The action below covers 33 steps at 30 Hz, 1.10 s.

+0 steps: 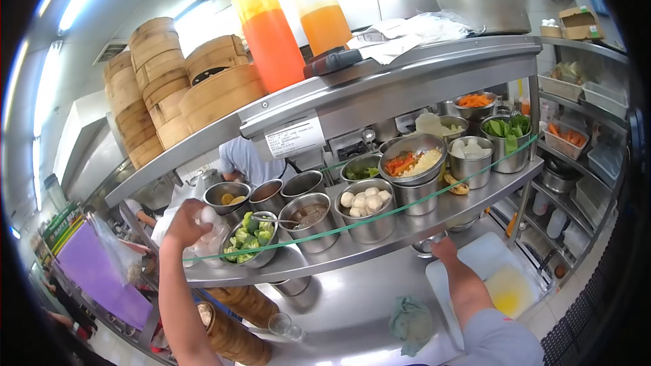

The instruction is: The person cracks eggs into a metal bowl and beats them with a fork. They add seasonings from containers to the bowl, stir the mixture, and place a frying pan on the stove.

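At the left end of the steel shelf, my left hand (189, 224) curls its fingers around a white egg (209, 216). More white, egg-like rounds (213, 240) sit just below it, partly hidden. Beside them is a metal bowl of broccoli (248, 238). Low on the right, my right hand (445, 249) grips the edge of a small metal bowl (424, 248) above the steel counter; its inside is mostly out of sight. A white cutting board (444, 291) and a tray with yellow liquid (507, 293) lie under and beside my right forearm.
Metal pots of white balls (367, 203), brown liquid (310, 215) and shredded vegetables (413, 159) line the shelf (319, 257) behind a green band. Bamboo steamers (156, 61) and sauce bottles (270, 37) stand above. A glass (280, 325) and green cloth (410, 325) rest below. Another person (254, 166) stands behind.
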Each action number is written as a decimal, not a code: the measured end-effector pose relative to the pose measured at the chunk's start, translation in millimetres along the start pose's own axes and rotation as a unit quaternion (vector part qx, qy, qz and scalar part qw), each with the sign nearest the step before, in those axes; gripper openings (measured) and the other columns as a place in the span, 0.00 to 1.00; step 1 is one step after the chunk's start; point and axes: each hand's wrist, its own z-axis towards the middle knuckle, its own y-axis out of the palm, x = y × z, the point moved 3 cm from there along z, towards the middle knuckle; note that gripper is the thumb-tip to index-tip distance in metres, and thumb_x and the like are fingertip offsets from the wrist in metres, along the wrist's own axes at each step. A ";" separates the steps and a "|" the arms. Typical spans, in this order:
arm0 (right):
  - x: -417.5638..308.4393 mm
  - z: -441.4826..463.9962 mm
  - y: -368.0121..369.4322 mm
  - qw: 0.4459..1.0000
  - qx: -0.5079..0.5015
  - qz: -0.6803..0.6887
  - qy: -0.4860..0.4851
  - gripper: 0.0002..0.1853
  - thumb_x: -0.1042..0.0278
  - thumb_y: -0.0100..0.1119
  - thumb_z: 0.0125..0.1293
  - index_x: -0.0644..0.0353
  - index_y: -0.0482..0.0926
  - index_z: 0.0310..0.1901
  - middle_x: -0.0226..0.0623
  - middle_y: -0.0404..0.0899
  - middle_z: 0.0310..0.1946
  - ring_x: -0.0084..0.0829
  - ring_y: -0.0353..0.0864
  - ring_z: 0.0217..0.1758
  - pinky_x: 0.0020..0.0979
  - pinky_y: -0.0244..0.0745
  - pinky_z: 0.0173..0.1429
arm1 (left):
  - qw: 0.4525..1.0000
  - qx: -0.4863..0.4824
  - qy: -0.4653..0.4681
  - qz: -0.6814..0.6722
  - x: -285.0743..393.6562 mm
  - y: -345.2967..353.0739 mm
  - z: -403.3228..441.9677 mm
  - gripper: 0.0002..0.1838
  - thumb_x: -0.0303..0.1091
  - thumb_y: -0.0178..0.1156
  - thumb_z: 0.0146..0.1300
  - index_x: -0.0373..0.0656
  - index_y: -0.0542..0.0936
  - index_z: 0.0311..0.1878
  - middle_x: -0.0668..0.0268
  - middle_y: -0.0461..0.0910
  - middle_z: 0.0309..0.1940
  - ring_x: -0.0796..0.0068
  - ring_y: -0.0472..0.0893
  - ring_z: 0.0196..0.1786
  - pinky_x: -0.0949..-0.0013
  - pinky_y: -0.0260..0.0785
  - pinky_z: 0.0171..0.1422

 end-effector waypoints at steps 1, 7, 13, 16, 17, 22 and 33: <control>3.4 -3.9 8.1 1.000 -0.009 -0.007 -0.010 0.25 0.56 0.62 0.58 0.61 0.81 0.55 0.52 0.85 0.53 0.50 0.84 0.59 0.46 0.77 0.64 | 0.998 0.044 0.034 -0.039 -3.0 -6.2 -5.2 0.27 0.32 0.72 0.52 0.40 0.80 0.58 0.58 0.78 0.59 0.56 0.79 0.60 0.61 0.73 0.62; 21.2 25.5 -6.8 0.999 0.041 -0.015 -0.025 0.20 0.62 0.62 0.56 0.64 0.80 0.49 0.54 0.86 0.46 0.50 0.88 0.49 0.47 0.81 0.56 | 0.757 0.226 0.048 -0.611 16.6 19.0 -88.4 0.33 0.35 0.63 0.57 0.32 0.72 0.66 0.53 0.73 0.66 0.60 0.79 0.59 0.58 0.72 0.66; 12.3 -12.1 -40.4 0.986 0.073 0.150 0.006 0.16 0.69 0.62 0.57 0.69 0.77 0.45 0.50 0.84 0.36 0.51 0.87 0.35 0.44 0.84 0.29 | 0.541 0.091 -0.056 -0.834 101.3 129.0 -234.6 0.30 0.51 0.58 0.60 0.39 0.77 0.59 0.46 0.77 0.57 0.42 0.83 0.48 0.52 0.80 0.47; 40.5 42.8 -15.9 0.973 0.014 0.230 0.012 0.15 0.70 0.61 0.60 0.69 0.76 0.46 0.47 0.81 0.36 0.46 0.84 0.30 0.41 0.82 0.23 | 0.314 -0.008 -0.279 -0.907 124.0 247.8 -327.9 0.34 0.59 0.56 0.61 0.47 0.74 0.65 0.58 0.79 0.61 0.47 0.76 0.62 0.35 0.69 0.64; 45.7 50.8 -7.3 0.957 -0.012 0.290 0.008 0.16 0.69 0.60 0.61 0.69 0.75 0.47 0.46 0.80 0.36 0.44 0.82 0.29 0.41 0.82 0.22 | 0.303 -0.019 -0.349 -0.887 140.9 270.2 -352.4 0.30 0.59 0.54 0.62 0.46 0.79 0.57 0.56 0.83 0.51 0.50 0.78 0.59 0.39 0.72 0.58; 44.9 29.4 5.9 0.865 0.001 0.496 0.073 0.14 0.67 0.59 0.67 0.60 0.76 0.52 0.45 0.78 0.43 0.47 0.80 0.40 0.57 0.82 0.46 | 0.343 -0.118 -0.377 -0.852 137.1 384.9 -422.5 0.32 0.59 0.47 0.65 0.39 0.78 0.56 0.50 0.83 0.45 0.50 0.82 0.49 0.46 0.75 0.50; 41.1 -41.9 -30.3 0.864 0.024 0.494 0.094 0.19 0.71 0.53 0.68 0.69 0.68 0.58 0.52 0.77 0.53 0.51 0.85 0.48 0.52 0.91 0.43 | 0.285 -0.252 -0.294 -0.877 156.7 377.6 -359.1 0.25 0.56 0.47 0.76 0.42 0.77 0.55 0.51 0.84 0.40 0.50 0.84 0.43 0.47 0.79 0.39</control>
